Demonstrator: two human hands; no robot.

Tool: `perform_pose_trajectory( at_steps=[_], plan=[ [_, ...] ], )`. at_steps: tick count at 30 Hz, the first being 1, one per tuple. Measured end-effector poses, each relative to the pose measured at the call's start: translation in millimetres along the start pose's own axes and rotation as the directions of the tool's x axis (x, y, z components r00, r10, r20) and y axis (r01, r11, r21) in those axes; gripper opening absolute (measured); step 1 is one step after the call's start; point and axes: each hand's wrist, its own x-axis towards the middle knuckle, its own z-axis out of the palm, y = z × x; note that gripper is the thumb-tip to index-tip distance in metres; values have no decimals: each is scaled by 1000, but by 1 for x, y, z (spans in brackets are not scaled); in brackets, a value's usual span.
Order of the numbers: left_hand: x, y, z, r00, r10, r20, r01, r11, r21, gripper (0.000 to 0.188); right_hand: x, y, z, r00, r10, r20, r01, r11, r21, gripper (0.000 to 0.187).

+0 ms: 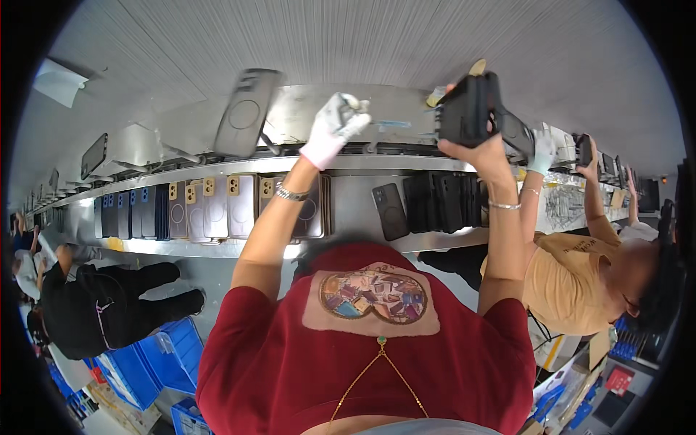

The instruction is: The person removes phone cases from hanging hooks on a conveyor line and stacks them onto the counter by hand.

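My left hand (338,130), in a white glove, is raised over the metal line with its fingers curled closed; I cannot make out whether anything is in them. To its left a dark phone case (248,114) with a ring on its back stands tilted on a holder. My bare right hand (482,156) grips several black phone cases (464,112) together, held upright above the line. Below it, on the near shelf, one black phone case (390,210) leans beside a row of black phone cases (442,201).
Lilac phone cases with gold camera frames (216,210) and dark blue cases (130,214) line the shelf (268,250) at left. A co-worker in a yellow shirt (573,283) works close at right; another in black (101,304) is at left. Blue bins (156,359) stand behind.
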Motion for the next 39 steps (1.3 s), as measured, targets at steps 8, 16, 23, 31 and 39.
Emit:
perform_pose_trajectory(
  at_steps=[8, 16, 23, 31, 39],
  plan=[
    [51, -17, 116, 984, -80, 160, 58, 989, 138, 48, 42, 11, -46, 943, 67, 327, 233, 569, -789, 81],
    [32, -40, 187, 980, -113, 166, 116, 993, -8, 69, 28, 27, -158, 960, 211, 183, 63, 473, -879, 87],
    [-99, -63, 25, 894, -424, 147, 447, 867, -222, 36, -10, -15, -152, 997, 54, -60, -76, 888, -454, 87],
    [-144, 25, -201, 476, 40, -879, 201, 968, 153, 115, 30, -50, 44, 959, -210, 190, 185, 973, 141, 96],
    [-85, 46, -280, 588, -66, -806, -56, 991, -122, 35, 93, -48, 211, 870, -266, 415, 194, 959, 208, 85]
  ],
)
